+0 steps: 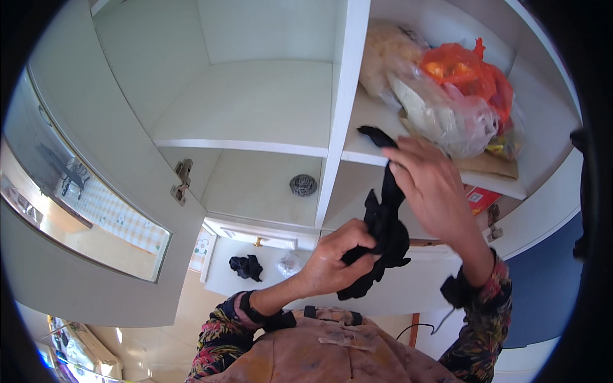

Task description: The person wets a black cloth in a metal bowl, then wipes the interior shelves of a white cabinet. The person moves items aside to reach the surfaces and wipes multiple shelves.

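Both hands grip one crumpled black item (390, 232), which looks like a thin plastic bag or cloth; the picture does not settle which. My left hand (337, 261) has its fingers closed around the lower part. Higher up, my right hand (426, 182) pinches a twisted length of it, and a narrow end sticks out past the fingers over the right-hand shelf (366, 155). The lower folds hang in front of the cabinet. On that shelf, behind my right hand, lie a clear plastic bag (450, 115) and a red plastic bag (464, 67).
A steel-wool scourer (302, 185) sits in the lower left compartment. Below, a black crumpled bundle (245, 267) and a clear plastic bundle (288, 264) lie on a white surface. The open cabinet door (139, 201) with its metal hinge (182, 182) stands at the left.
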`<state>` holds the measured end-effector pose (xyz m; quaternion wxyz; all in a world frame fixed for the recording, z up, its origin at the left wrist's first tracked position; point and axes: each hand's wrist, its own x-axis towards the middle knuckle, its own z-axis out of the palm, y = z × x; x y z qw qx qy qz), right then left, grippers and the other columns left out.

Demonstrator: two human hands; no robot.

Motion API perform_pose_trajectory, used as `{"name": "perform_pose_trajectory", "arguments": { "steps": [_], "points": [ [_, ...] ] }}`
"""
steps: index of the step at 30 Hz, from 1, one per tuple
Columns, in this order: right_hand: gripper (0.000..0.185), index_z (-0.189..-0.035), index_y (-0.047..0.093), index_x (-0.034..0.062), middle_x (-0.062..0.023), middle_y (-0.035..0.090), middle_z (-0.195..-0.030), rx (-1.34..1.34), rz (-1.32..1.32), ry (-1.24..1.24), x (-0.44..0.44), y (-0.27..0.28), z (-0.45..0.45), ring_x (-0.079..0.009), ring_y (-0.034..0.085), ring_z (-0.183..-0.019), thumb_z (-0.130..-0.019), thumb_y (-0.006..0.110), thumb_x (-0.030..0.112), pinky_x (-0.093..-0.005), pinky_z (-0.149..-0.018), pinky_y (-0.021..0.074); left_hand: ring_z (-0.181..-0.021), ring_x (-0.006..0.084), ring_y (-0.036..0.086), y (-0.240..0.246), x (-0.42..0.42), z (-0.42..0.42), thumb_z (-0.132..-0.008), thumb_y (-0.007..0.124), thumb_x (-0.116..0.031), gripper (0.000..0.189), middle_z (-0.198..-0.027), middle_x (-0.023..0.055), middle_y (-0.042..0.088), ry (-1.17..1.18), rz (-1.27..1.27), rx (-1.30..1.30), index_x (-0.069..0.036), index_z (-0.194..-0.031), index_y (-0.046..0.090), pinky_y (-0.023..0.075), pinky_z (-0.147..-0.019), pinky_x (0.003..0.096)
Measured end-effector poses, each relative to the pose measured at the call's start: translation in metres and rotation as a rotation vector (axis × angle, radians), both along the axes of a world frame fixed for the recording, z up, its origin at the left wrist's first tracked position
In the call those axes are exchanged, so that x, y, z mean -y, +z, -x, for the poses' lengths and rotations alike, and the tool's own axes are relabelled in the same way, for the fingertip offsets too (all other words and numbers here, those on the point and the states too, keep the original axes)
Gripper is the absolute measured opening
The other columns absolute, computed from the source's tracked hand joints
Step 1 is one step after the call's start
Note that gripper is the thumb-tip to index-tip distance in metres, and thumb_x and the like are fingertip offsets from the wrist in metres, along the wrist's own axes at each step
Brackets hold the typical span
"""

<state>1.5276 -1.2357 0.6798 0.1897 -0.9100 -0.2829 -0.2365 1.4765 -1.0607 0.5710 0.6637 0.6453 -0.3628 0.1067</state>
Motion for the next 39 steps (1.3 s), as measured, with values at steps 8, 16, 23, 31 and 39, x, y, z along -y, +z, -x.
{"name": "perform_pose_trajectory", "arguments": {
  "steps": [8,16,23,31,39],
  "points": [
    [0.023,-0.103,0.064,0.0002,-0.0188,0.063,-0.102,0.028,-0.030,0.105,-0.027,-0.028,-0.047,-0.0359,0.059,-0.097,-0.088,0.052,0.012,-0.0429,-0.084,0.0471,-0.075,0.0246,0.055,0.005,0.007,-0.011,-0.073,0.066,0.010,0.024,-0.083,0.0101,0.053,0.078,0.081,0.012,-0.002,-0.091,0.056,0.0458,-0.068,0.0310],
    [0.020,-0.104,0.062,-0.0026,-0.0147,0.064,-0.099,-0.270,-0.247,0.066,0.044,-0.020,0.050,-0.0278,0.061,-0.087,-0.089,0.053,0.006,-0.0359,-0.082,0.0459,-0.079,0.0258,0.055,0.018,0.013,0.002,-0.074,0.066,0.009,0.025,-0.088,0.0111,0.053,0.003,-0.077,0.081,-0.001,-0.094,0.056,0.0459,-0.069,0.0302],
    [0.027,-0.115,0.059,-0.0026,-0.0115,0.062,-0.110,-0.401,-0.931,0.138,0.064,-0.070,0.065,-0.0213,0.059,-0.098,-0.090,0.055,0.006,-0.0326,-0.085,0.0426,-0.081,0.0245,0.056,0.060,0.026,-0.013,-0.074,0.065,0.007,0.024,-0.089,0.0123,0.053,0.247,-0.109,0.184,-0.001,-0.094,0.054,0.0463,-0.072,0.0320],
    [0.042,-0.124,0.053,0.0017,-0.0182,0.059,-0.115,0.079,-0.576,0.162,0.061,-0.050,0.048,-0.0349,0.057,-0.101,-0.085,0.064,0.013,-0.0404,-0.087,0.0447,-0.079,0.0285,0.059,0.149,0.037,-0.074,-0.078,0.062,0.002,0.018,-0.087,0.0144,0.056,0.750,-0.589,0.821,0.001,-0.096,0.057,0.0483,-0.068,0.0341],
    [0.028,-0.108,0.062,0.0023,-0.0127,0.062,-0.113,-0.023,-0.591,0.278,0.079,-0.103,0.080,-0.0285,0.060,-0.093,-0.081,0.067,0.008,-0.0361,-0.078,0.0457,-0.087,0.0394,0.062,0.137,0.059,-0.144,-0.086,0.051,-0.016,0.023,-0.089,0.0208,0.066,0.658,-1.574,0.295,0.001,-0.087,0.066,0.0491,-0.081,0.0442]
  ]
}}
